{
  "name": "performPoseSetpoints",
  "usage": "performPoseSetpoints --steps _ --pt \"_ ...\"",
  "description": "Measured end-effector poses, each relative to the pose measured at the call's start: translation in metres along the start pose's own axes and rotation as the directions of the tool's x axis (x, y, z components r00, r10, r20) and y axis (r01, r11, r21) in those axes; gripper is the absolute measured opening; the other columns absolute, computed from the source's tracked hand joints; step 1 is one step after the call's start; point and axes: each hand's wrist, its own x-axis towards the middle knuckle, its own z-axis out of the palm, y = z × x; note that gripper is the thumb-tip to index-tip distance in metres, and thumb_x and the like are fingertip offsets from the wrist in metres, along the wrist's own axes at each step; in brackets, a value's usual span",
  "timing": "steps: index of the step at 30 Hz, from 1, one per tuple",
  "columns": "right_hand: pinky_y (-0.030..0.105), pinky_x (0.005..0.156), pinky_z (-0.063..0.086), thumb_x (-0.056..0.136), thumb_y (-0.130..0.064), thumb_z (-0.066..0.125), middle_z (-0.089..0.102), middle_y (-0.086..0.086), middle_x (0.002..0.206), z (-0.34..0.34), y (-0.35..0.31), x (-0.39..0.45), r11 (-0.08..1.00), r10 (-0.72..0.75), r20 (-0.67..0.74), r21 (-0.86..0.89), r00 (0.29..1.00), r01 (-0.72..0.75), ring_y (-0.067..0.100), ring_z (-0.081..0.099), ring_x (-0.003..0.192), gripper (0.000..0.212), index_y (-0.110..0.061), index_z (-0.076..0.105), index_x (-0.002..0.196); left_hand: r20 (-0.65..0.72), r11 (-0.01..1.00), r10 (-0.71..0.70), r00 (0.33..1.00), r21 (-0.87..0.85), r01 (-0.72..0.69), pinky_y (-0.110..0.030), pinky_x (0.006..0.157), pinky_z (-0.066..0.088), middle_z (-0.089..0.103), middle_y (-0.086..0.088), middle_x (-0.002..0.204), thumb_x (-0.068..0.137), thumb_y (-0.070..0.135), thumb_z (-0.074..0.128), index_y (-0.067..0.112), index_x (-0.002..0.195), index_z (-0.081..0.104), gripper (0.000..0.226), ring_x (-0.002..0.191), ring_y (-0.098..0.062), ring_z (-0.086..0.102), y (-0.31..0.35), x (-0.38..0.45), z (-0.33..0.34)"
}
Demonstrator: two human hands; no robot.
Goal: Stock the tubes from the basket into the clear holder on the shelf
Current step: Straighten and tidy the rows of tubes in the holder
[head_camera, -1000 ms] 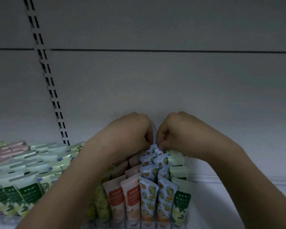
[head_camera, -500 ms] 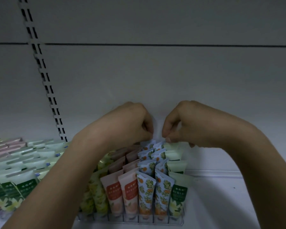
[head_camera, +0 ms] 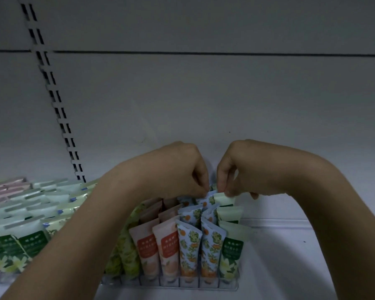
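Both hands, left hand [head_camera: 178, 169] and right hand [head_camera: 247, 167], pinch 1 blue orange-print tube [head_camera: 208, 197] at the clear plastic holder's [head_camera: 171, 287] back edge, rows looking nearly full, basket unseen.

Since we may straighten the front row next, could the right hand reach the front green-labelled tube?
Probably yes: the right hand is above the back row, and the front green-labelled tube stands uncovered.

The clear holder [head_camera: 171, 286] looks like glossy transparent plastic; the printed tubes [head_camera: 189, 250] have a smooth, soft sheen; the shelf [head_camera: 301, 267] is matt white.
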Motion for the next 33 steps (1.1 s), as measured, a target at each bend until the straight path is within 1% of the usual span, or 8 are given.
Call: performPoseSetpoints --steps 6,9,13,17,19,23,30,33 --pt "0.013 0.045 0.044 0.082 -0.020 0.075 0.073 -0.012 0.080 -0.002 -0.004 -0.004 0.999 -0.037 -0.038 0.027 0.999 0.038 0.004 0.061 0.047 0.011 -0.030 0.074 0.078 -0.033 1.000 -0.005 0.999 -0.015 0.004 -0.001 0.053 0.039 0.067 0.025 0.066 0.079 0.028 0.075 0.029 0.080 0.077 0.003 0.063 0.011 0.060 0.002 -0.005 -0.006" --pt "0.008 0.041 0.039 0.080 -0.022 0.077 0.071 -0.014 0.075 -0.005 -0.009 -0.009 0.988 -0.105 -0.054 0.105 0.993 0.110 -0.004 0.056 0.045 0.009 -0.031 0.075 0.077 -0.060 0.999 -0.021 0.998 -0.031 0.019 -0.003 0.047 0.037 0.065 0.026 0.061 0.078 0.031 0.075 0.032 0.075 0.076 0.002 0.057 0.010 0.059 0.003 -0.014 -0.018" --pt "0.007 0.039 0.036 0.080 -0.023 0.077 0.068 -0.015 0.065 -0.002 -0.021 -0.012 0.984 -0.153 0.028 0.100 0.988 0.150 -0.005 0.055 0.044 0.010 -0.031 0.075 0.074 0.067 0.998 -0.050 0.996 -0.026 0.052 -0.005 0.047 0.037 0.065 0.027 0.060 0.075 0.036 0.075 0.035 0.075 0.076 0.002 0.056 0.011 0.058 0.006 -0.021 -0.022" --pt "0.006 0.039 0.036 0.077 -0.022 0.078 0.067 -0.019 0.064 0.006 -0.026 -0.008 0.992 -0.126 0.055 0.034 0.990 0.124 -0.007 0.056 0.051 0.015 -0.033 0.074 0.068 0.158 0.997 -0.074 0.985 -0.007 0.076 -0.010 0.053 0.046 0.066 0.025 0.060 0.074 0.037 0.078 0.036 0.074 0.076 0.002 0.056 0.009 0.059 0.006 -0.018 -0.016" --pt "0.006 0.040 0.037 0.077 -0.023 0.077 0.068 -0.017 0.067 0.010 -0.026 -0.006 0.992 -0.128 0.032 -0.018 0.991 0.129 -0.007 0.057 0.056 0.013 -0.033 0.074 0.068 0.161 0.997 -0.073 0.984 -0.009 0.076 -0.011 0.055 0.047 0.065 0.025 0.058 0.073 0.034 0.079 0.038 0.068 0.074 0.007 0.054 0.009 0.059 0.006 -0.016 -0.014" --pt "0.008 0.039 0.038 0.078 -0.019 0.074 0.067 -0.014 0.063 0.012 -0.025 -0.002 0.992 -0.122 0.008 -0.029 0.992 0.122 -0.005 0.055 0.049 0.011 -0.026 0.075 0.069 0.126 0.998 -0.059 0.990 -0.014 0.062 -0.010 0.051 0.045 0.064 0.025 0.057 0.073 0.031 0.078 0.041 0.060 0.071 0.018 0.055 0.009 0.058 0.006 -0.016 -0.014" --pt "0.008 0.036 0.034 0.076 -0.025 0.079 0.063 -0.019 0.056 0.004 -0.021 -0.007 0.993 -0.108 0.011 0.046 0.994 0.107 -0.005 0.053 0.042 0.009 -0.031 0.074 0.071 0.126 0.996 -0.067 0.990 -0.045 0.073 -0.009 0.052 0.044 0.067 0.023 0.061 0.073 0.034 0.078 0.035 0.072 0.075 0.004 0.054 0.010 0.058 0.004 -0.016 -0.016" --pt "0.009 0.037 0.035 0.077 -0.031 0.078 0.063 -0.022 0.055 -0.006 -0.012 -0.016 0.995 -0.074 0.030 0.064 0.997 0.072 -0.003 0.053 0.041 0.008 -0.036 0.073 0.073 0.122 0.992 -0.059 0.991 -0.100 0.071 -0.007 0.049 0.042 0.067 0.022 0.060 0.074 0.043 0.077 0.032 0.075 0.075 0.011 0.053 0.010 0.058 0.005 -0.018 -0.017"
